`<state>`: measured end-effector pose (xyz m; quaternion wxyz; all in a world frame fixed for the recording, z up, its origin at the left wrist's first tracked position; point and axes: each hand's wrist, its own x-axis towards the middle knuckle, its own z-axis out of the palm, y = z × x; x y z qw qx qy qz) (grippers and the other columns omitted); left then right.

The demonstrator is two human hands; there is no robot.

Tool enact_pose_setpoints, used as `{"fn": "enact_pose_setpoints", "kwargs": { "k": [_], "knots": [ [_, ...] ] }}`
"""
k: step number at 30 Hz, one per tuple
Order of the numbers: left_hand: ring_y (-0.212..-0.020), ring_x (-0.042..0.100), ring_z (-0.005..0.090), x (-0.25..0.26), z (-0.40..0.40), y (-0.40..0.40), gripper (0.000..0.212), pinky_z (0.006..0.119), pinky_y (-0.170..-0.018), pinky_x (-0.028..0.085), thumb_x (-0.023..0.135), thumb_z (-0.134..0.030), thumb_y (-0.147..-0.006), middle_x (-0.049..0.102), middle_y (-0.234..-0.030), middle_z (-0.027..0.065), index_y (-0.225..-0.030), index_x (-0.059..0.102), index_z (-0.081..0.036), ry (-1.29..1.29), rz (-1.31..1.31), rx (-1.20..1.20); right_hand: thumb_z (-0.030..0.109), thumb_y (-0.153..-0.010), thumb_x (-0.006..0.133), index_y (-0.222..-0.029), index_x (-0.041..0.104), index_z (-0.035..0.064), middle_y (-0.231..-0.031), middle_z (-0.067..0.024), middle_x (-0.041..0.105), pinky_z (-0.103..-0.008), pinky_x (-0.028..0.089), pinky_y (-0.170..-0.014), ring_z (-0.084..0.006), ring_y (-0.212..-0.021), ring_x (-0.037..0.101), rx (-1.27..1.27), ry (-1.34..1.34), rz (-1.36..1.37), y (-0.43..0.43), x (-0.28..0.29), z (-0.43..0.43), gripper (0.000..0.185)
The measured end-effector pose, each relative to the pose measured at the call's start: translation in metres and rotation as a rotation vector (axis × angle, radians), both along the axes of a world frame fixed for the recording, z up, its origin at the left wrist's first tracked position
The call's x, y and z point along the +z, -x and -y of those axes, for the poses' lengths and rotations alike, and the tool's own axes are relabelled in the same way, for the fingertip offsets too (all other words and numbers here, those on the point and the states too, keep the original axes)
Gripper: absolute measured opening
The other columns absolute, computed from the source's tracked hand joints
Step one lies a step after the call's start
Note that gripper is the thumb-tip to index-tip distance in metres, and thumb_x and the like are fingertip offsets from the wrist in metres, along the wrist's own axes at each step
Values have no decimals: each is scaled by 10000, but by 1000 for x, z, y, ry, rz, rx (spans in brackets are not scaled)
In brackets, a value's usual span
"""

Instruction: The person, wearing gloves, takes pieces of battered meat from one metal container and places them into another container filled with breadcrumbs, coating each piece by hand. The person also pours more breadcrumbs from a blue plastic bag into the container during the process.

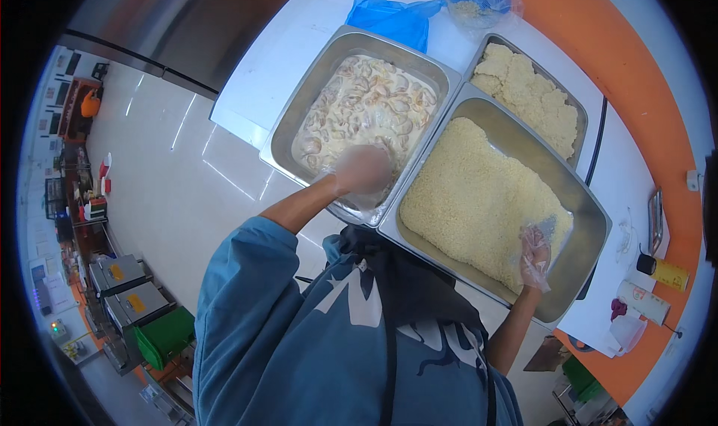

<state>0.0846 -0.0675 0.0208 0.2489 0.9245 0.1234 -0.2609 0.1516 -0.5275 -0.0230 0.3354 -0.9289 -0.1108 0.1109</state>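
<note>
My left hand (364, 169), in a clear plastic glove, is over the near end of a deep steel pan (316, 86) and is blurred, its fingers unclear. Pale, wet batter coats many pieces of what looks like raw meat (359, 92) in that pan. To the right, another steel pan (586, 241) holds a wide heap of pale yellow crumbs (465, 187). My gloved right hand (535, 255) touches the crumbs at the pan's near right side, beside a bare patch of metal. Its finger position is hard to make out.
Behind the crumb pan, a smaller steel pan holds a clumped pale mass (521, 92). A blue plastic bag (392, 19) and a clear bag (477, 2) lie at the table's back. A yellow canister (670, 274) and a clear plastic container (625, 333) stand right. Tiled floor (162, 140) spreads left.
</note>
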Motion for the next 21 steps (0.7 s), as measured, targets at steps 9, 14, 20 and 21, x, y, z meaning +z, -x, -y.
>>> {"fn": "enact_pose_setpoints", "kwargs": {
  "k": [9,14,20,21],
  "knots": [
    [-988,565,324,-83,-40,13,483,387,-853,461,668,-349,-713,588,-1036,185,-1066,576,-31,568,429,-26,238,-875,566,-1162,524,-85,-1183,-202,566,-322,393,-946,-270,-1100,544,-117,-109,-95,2,10,-9,434],
    [-987,563,320,-78,-50,13,503,381,-845,460,683,-369,-701,590,-1025,177,-1053,575,-26,570,438,-100,224,-880,565,-1192,497,-91,-1186,-197,563,-303,387,-954,-226,-1116,528,-125,-66,-166,-2,19,-18,449],
    [-1001,561,324,48,-32,-1,525,383,-864,448,689,-391,-694,586,-1028,183,-1054,573,-27,-74,96,-42,162,-877,558,-1213,478,-90,-1207,-174,556,-301,381,-966,-224,-1128,523,-136,-189,-214,2,20,-18,428],
    [-989,566,312,50,-37,-2,527,376,-860,449,698,-378,-695,588,-1021,177,-1068,564,-32,-43,111,-8,162,-877,558,-1213,478,-90,-1207,-174,556,-301,381,-966,-224,-1128,523,-136,-189,-214,2,17,-16,428]
  ]
}}
